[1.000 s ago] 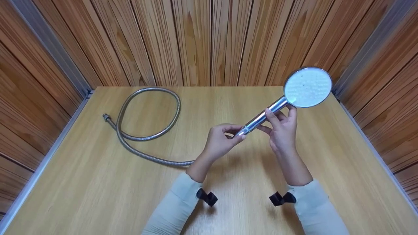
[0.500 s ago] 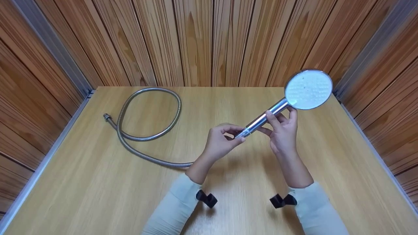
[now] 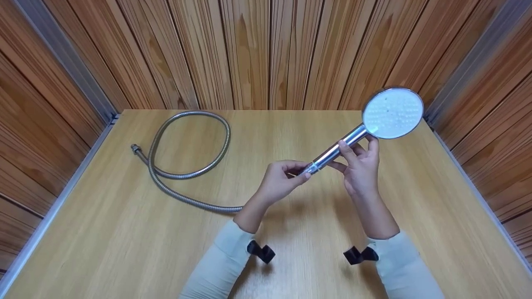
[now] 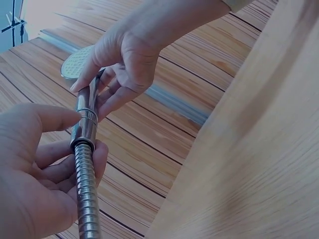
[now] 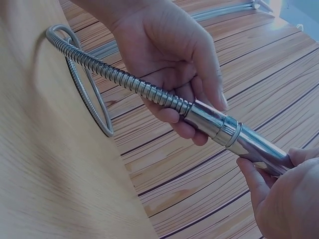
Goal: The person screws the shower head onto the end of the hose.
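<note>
A chrome hand shower (image 3: 392,113) is held tilted above the table, its round white face up at the right. My right hand (image 3: 361,170) grips its handle (image 3: 334,153) between thumb and fingers. At the handle's lower end, my left hand (image 3: 280,182) pinches the hose's connector nut (image 4: 84,132). In the left wrist view the nut sits against the handle's end, and the ribbed metal hose (image 4: 86,194) runs down from it. The right wrist view shows the left fingers (image 5: 184,130) under the nut. Whether the thread is fully engaged cannot be told.
The rest of the shower hose (image 3: 195,202) lies looped on the left of the wooden table (image 3: 124,249), its free end fitting (image 3: 135,148) pointing left. Wood-plank walls (image 3: 249,54) stand at the back and both sides. Small black cameras (image 3: 266,253) sit on both wrists.
The left hand and wrist have shifted slightly to the left at the nut. The shower head dipped a little and stays almost in place; the right hand keeps its grip.
</note>
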Action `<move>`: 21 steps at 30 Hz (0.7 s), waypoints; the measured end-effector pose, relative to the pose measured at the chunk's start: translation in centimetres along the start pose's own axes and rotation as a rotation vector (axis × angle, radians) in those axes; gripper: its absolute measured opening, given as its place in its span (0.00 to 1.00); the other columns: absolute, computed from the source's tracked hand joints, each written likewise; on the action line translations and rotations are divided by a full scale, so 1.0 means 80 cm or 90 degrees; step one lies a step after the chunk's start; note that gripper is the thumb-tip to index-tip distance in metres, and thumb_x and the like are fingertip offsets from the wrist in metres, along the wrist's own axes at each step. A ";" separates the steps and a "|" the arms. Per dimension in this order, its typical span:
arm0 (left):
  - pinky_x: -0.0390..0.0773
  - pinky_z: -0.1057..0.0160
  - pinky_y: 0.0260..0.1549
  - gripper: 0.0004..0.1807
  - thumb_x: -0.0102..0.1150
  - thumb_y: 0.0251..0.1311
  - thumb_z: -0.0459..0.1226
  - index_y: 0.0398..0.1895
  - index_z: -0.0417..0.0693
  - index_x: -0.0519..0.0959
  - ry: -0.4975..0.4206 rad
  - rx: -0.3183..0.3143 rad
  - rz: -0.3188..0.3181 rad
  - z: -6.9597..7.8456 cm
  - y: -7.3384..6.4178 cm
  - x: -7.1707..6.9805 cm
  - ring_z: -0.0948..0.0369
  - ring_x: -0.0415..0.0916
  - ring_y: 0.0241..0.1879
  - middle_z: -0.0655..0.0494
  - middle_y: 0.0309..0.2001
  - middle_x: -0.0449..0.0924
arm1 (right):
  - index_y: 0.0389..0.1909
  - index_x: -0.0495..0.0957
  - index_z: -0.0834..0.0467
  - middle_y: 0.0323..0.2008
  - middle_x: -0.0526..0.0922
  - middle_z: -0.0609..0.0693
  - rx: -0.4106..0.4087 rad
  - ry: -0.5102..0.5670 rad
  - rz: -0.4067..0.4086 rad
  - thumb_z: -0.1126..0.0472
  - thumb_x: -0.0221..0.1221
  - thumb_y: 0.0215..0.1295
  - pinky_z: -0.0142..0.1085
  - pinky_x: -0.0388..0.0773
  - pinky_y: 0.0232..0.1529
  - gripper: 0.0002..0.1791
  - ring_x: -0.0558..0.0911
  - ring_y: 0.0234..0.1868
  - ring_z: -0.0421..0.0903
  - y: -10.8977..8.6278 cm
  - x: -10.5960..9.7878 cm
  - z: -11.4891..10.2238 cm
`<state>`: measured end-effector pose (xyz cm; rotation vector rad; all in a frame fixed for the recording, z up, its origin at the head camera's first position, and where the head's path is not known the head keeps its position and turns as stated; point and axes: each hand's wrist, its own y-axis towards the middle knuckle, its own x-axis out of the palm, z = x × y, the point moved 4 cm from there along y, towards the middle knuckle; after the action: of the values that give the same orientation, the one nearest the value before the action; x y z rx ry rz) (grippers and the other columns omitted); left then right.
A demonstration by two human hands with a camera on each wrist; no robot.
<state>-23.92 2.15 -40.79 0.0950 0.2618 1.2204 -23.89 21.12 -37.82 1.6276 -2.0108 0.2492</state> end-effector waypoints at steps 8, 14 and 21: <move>0.81 0.63 0.40 0.16 0.73 0.52 0.33 0.46 0.49 0.85 0.035 0.006 0.043 0.001 -0.001 -0.001 0.64 0.80 0.40 0.64 0.39 0.83 | 0.67 0.57 0.50 0.40 0.74 0.56 0.006 0.012 0.005 0.69 0.60 0.65 0.47 0.83 0.32 0.34 0.82 0.35 0.48 -0.003 0.000 0.000; 0.81 0.65 0.34 0.17 0.72 0.53 0.37 0.48 0.50 0.85 0.065 0.002 0.036 0.000 -0.002 0.001 0.63 0.80 0.34 0.64 0.38 0.83 | 0.67 0.57 0.50 0.40 0.73 0.56 -0.008 0.007 0.008 0.70 0.61 0.64 0.48 0.83 0.32 0.34 0.82 0.34 0.48 -0.003 0.000 -0.001; 0.82 0.62 0.32 0.16 0.65 0.62 0.34 0.53 0.50 0.83 0.020 -0.025 -0.050 0.001 -0.004 -0.003 0.58 0.80 0.32 0.58 0.41 0.83 | 0.67 0.57 0.50 0.42 0.73 0.57 0.001 0.005 0.010 0.68 0.62 0.63 0.48 0.83 0.33 0.35 0.81 0.37 0.49 -0.001 -0.004 -0.001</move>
<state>-23.67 1.79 -40.72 0.0317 0.2660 1.1490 -23.73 21.36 -37.96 1.6101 -2.0182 0.2625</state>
